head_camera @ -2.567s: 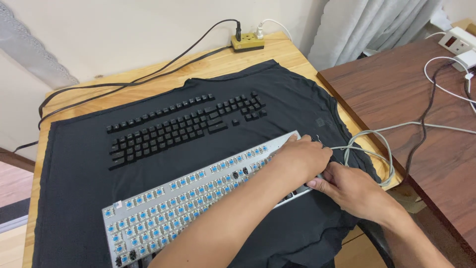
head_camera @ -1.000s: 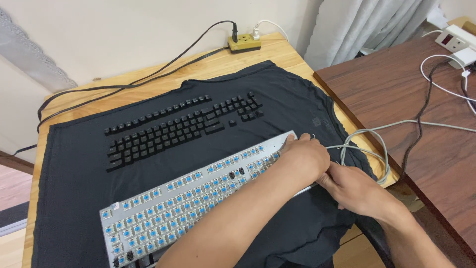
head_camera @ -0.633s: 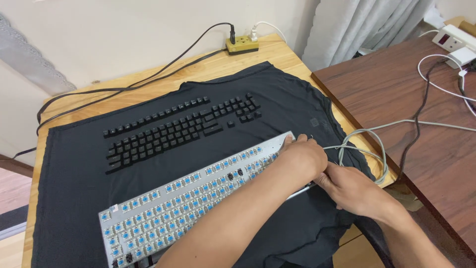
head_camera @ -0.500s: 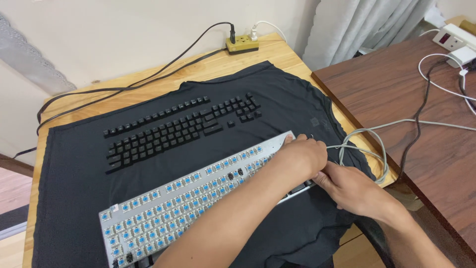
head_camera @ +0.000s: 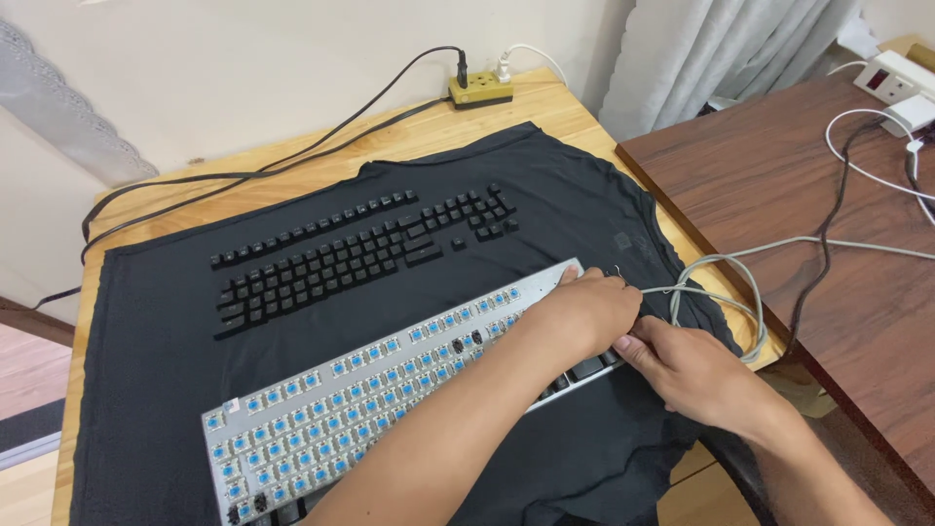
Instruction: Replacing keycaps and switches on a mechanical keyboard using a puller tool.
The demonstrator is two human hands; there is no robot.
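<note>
Keyboard (head_camera: pixel 390 390) right end under both hands, near table edge (head_camera: pixel 682 468).

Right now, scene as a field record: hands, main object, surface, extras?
left hand: resting on right end of keyboard
right hand: at keyboard's right edge, fingers by remaining keys
keyboard: silver plate, blue switches exposed, most caps off
keycaps: black, laid out in rows
cloth: black, covers wooden table
cable: grey, looped at right

Single head-worn view, looking steeply down from the desk's (head_camera: pixel 545 107) near edge toward its far edge, close over both forearms
</note>
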